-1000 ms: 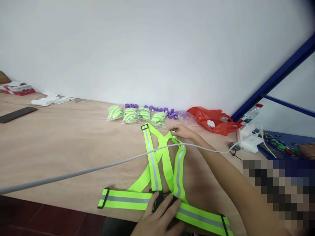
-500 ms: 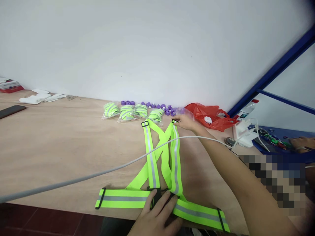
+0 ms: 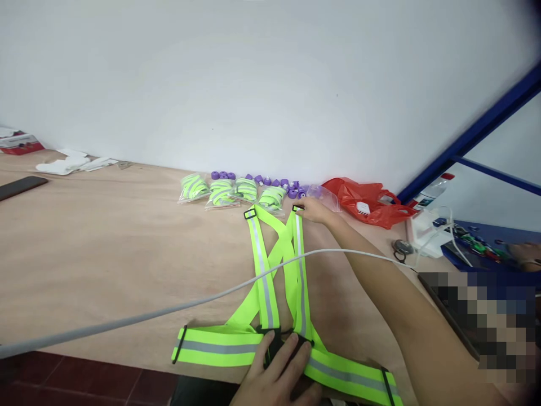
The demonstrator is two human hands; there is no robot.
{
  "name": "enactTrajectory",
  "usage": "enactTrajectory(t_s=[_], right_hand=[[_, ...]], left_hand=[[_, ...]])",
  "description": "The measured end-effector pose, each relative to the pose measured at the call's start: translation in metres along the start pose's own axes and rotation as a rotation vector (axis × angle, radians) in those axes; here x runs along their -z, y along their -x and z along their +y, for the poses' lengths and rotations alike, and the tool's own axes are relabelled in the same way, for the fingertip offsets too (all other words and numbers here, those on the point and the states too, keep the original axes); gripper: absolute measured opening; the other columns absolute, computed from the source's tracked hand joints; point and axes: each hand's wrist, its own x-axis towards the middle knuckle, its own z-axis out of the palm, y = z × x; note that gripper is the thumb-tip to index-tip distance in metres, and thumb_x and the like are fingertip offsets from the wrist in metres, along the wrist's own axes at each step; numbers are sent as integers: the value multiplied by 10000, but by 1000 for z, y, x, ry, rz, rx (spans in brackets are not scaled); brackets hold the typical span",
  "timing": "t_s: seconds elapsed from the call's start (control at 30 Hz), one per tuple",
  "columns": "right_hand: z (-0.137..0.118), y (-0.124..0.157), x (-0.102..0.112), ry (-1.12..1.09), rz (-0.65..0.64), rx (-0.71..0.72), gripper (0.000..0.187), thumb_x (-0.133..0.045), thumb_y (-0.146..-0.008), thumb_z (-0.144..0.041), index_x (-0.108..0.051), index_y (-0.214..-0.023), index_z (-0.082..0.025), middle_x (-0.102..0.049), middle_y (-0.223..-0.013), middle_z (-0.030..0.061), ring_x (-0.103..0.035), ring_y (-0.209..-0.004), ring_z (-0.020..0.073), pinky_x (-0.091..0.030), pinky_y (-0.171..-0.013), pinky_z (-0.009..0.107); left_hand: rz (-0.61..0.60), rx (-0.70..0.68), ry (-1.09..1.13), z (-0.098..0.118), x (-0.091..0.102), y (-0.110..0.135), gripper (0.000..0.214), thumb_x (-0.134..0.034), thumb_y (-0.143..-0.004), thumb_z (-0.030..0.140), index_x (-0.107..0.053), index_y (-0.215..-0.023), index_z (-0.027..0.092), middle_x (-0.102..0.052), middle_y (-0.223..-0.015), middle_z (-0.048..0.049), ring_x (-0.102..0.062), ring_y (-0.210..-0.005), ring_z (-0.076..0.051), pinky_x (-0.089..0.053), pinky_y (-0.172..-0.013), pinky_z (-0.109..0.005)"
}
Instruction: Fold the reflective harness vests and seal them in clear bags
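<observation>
A neon-yellow reflective vest harness [image 3: 265, 276] with grey stripes lies on the table, its two shoulder straps stretched away from me and its waist straps spread sideways. My right hand [image 3: 313, 210] pinches the black slider buckle [image 3: 298, 208] at the far end of the right strap. A matching slider buckle [image 3: 250, 213] sits on top of the left strap, untouched. At the table's near edge, my left hand [image 3: 276, 375] rests with spread fingers over the black centre clasp [image 3: 274, 341], partly hiding it. Its thumb is hard to make out.
A grey cable [image 3: 169, 309] arches across the harness. Behind lie several bagged reflective straps [image 3: 222, 193], purple caps [image 3: 291, 193] and a red plastic bag [image 3: 367, 200]. A phone [image 3: 21, 187] lies left. Another person's hand [image 3: 524, 254] shows far right, by a blue frame [image 3: 477, 135].
The view has shifted slightly. My right hand has drawn the far buckle a little left, and the right strap looks narrower and straighter. My left hand stays on the clasp.
</observation>
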Motion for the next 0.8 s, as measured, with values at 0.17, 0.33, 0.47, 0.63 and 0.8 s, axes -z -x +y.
enactTrajectory(t_s=[0.17,0.33,0.47,0.63,0.8], right_hand=[[1,0,-13,27,-42,4,314,-607,-798,-76,-776,-1046,-171,-786,-1118,78,-698,-990,261,-510,-883,321],[-4,-2,-14,81,-58,-18,317,-653,-753,-58,-783,-1021,-167,-791,-1073,99,-709,-964,269,-527,-867,319],[-23,-10,4,139,32,-36,310,-628,-833,-114,-746,-1117,-158,-736,-1192,145,-675,-1068,309,-510,-912,363],[-77,-33,10,206,64,59,266,-580,-944,-234,-683,-1184,-186,-687,-1254,123,-639,-1123,280,-490,-910,346],[-125,-55,-17,326,-94,202,270,-756,-830,-269,-724,-1093,-223,-717,-1157,99,-655,-1077,281,-493,-813,303]], left_hand=[[7,-8,-25,2,-3,2,222,-644,-986,428,-679,-1190,346,-656,-1357,30,-547,-1314,-184,-279,-1236,-416],[48,-5,-33,1,-3,0,190,-615,-1010,393,-696,-1177,350,-670,-1334,37,-557,-1294,-175,-144,-1278,-471],[57,5,-35,3,-5,-1,204,-598,-1020,401,-696,-1189,345,-670,-1336,33,-551,-1312,-175,-137,-1283,-471],[116,24,-70,9,-20,5,227,-627,-997,436,-716,-1177,333,-674,-1333,32,-543,-1326,-193,-170,-1277,-507],[120,38,-160,8,-30,12,311,-602,-998,479,-742,-1141,240,-561,-1504,14,-330,-1509,-239,-213,-1285,-466]])
